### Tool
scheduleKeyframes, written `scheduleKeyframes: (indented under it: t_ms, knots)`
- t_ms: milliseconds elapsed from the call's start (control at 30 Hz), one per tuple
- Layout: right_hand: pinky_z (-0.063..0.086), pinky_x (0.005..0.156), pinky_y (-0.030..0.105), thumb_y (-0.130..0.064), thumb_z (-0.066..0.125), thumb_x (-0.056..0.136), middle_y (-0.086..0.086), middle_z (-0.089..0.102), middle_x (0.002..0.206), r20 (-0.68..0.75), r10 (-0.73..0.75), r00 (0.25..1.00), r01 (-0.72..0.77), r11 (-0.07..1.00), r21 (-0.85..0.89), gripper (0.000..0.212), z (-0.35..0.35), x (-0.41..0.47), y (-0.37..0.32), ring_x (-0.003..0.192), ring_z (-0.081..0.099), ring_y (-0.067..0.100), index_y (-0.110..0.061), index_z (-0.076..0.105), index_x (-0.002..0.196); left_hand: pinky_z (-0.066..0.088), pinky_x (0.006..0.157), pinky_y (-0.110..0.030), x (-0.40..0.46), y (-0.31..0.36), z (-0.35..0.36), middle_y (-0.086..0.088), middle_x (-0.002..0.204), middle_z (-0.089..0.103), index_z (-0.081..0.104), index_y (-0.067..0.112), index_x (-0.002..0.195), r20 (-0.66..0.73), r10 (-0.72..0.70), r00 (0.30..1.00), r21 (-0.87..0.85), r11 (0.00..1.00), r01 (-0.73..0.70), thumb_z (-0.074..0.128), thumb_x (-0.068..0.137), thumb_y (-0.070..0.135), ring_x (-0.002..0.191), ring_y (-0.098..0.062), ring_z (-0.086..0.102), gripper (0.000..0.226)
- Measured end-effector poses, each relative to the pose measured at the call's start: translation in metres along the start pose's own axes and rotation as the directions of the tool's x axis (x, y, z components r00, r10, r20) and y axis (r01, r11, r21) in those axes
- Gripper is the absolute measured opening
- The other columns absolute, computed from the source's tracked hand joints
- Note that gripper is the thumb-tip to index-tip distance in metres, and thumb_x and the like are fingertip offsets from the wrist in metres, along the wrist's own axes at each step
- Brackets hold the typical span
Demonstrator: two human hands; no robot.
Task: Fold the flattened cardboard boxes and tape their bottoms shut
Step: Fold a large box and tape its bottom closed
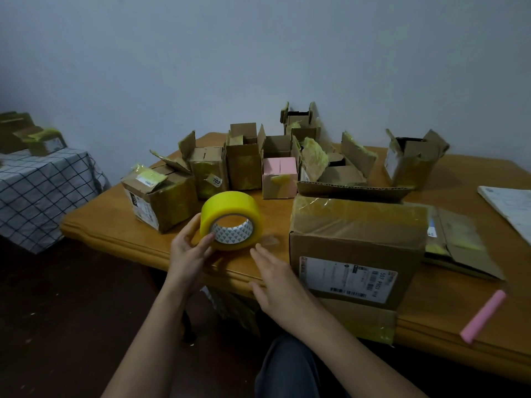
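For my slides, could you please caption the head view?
Left hand holds a yellow tape roll beside a taped cardboard box; right hand open.

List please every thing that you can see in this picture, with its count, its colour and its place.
tape roll: one, yellow, near the table's front edge, held in the left hand
large box: one, brown with a white label, front right of the roll
small boxes: several, brown with yellow tape, flaps open, in a row behind the roll
pink box: one, in that row
flattened cardboard: brown, right of the large box
pink stick: one, front right of the table
paper: white, at the right edge
table: one, orange-brown wood
checked cloth: white with dark lines, at left, boxes on it
left hand: grips the roll
right hand: open, beside the roll
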State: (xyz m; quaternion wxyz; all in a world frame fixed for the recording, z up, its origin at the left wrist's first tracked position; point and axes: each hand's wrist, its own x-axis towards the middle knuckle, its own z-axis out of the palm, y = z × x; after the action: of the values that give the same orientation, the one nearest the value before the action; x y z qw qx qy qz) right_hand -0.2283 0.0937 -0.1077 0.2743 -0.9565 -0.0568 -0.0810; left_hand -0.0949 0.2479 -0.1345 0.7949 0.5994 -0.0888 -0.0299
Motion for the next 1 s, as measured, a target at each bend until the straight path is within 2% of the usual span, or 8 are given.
scheduleKeyframes:
  t_ms: [133,333,500,567,633,700,900,1000]
  knots:
    - [0.005,0.119,0.028,-0.034,0.062,0.093,0.001,0.000,0.164,0.093,0.152,0.984,-0.161,0.982,0.095,0.086,0.004,0.008,-0.001,0.150,-0.001,0.012,-0.012,0.006,0.156,0.059,0.080,-0.027,-0.001,0.000,-0.004,-0.009,0.138,0.056,0.042,0.011,0.148,-0.018,-0.002,1.000,-0.015,1.000,0.002,0.058,0.093,-0.001,0.120,-0.020,0.059,0.058]
    - [0.002,0.120,0.032,-0.041,0.067,0.088,0.006,-0.007,0.164,0.044,0.239,0.970,-0.242,0.968,0.074,0.099,0.012,0.020,0.005,0.149,-0.009,0.018,-0.008,0.002,0.155,0.057,0.075,-0.021,0.001,0.006,-0.027,0.008,0.125,0.064,0.049,0.021,0.142,0.001,0.079,0.997,0.064,0.995,-0.079,0.063,0.088,0.003,0.111,-0.009,0.065,0.059]
    - [0.001,0.116,0.029,-0.037,0.051,0.099,0.004,-0.010,0.163,-0.011,0.330,0.944,-0.319,0.920,0.228,0.082,0.017,0.030,0.009,0.149,-0.009,0.019,-0.011,-0.001,0.155,0.058,0.079,-0.029,-0.002,0.007,-0.032,0.002,0.130,0.063,0.049,0.020,0.143,0.022,0.094,0.995,0.032,0.995,-0.095,0.069,0.078,0.014,0.115,-0.016,0.064,0.068]
    - [0.001,0.117,0.029,-0.034,0.047,0.101,0.005,-0.006,0.164,-0.044,0.364,0.931,-0.341,0.904,0.256,0.075,0.021,0.035,0.011,0.150,-0.007,0.019,-0.010,0.001,0.155,0.059,0.079,-0.032,-0.001,0.015,-0.041,0.000,0.125,0.066,0.054,0.015,0.136,-0.046,0.097,0.994,-0.049,0.994,-0.099,0.063,0.086,0.008,0.111,-0.018,0.066,0.052]
    - [0.005,0.119,0.032,-0.035,0.046,0.101,0.004,0.000,0.164,-0.055,0.402,0.914,-0.370,0.881,0.294,0.073,0.024,0.043,0.012,0.150,-0.002,0.019,-0.011,0.004,0.156,0.061,0.073,-0.031,0.001,0.032,-0.061,0.001,0.111,0.071,0.063,0.016,0.116,-0.155,0.133,0.979,-0.180,0.971,-0.160,0.056,0.093,0.003,0.100,-0.016,0.069,0.028]
    - [0.012,0.120,0.037,-0.037,0.047,0.100,0.003,0.009,0.163,-0.042,0.437,0.898,-0.398,0.851,0.341,0.070,0.024,0.053,0.012,0.150,0.004,0.020,-0.015,0.010,0.156,0.062,0.076,-0.036,0.001,0.057,-0.086,0.000,0.111,0.071,0.072,0.021,0.103,-0.195,0.201,0.960,-0.222,0.944,-0.243,0.065,0.089,0.013,0.100,-0.017,0.071,0.017]
    - [0.038,0.108,0.038,-0.039,0.047,0.100,0.003,0.044,0.147,-0.043,0.426,0.904,-0.334,0.765,0.550,0.049,0.030,0.072,-0.010,0.134,0.040,0.020,-0.020,0.040,0.145,0.061,0.079,-0.038,-0.022,0.077,-0.100,-0.001,0.113,0.071,0.056,0.013,0.118,-0.131,0.209,0.969,-0.111,0.968,-0.223,0.048,0.098,0.006,0.102,-0.020,0.070,0.023]
    - [0.047,0.092,0.029,-0.044,0.045,0.100,0.001,0.058,0.131,0.086,0.384,0.919,-0.312,0.576,0.756,0.043,0.032,0.073,-0.034,0.116,0.054,0.013,-0.018,0.053,0.133,0.061,0.080,-0.039,-0.034,0.076,-0.093,-0.002,0.106,0.074,0.056,0.012,0.123,-0.092,0.147,0.985,-0.170,0.972,-0.161,0.055,0.091,0.012,0.106,-0.023,0.069,0.032]
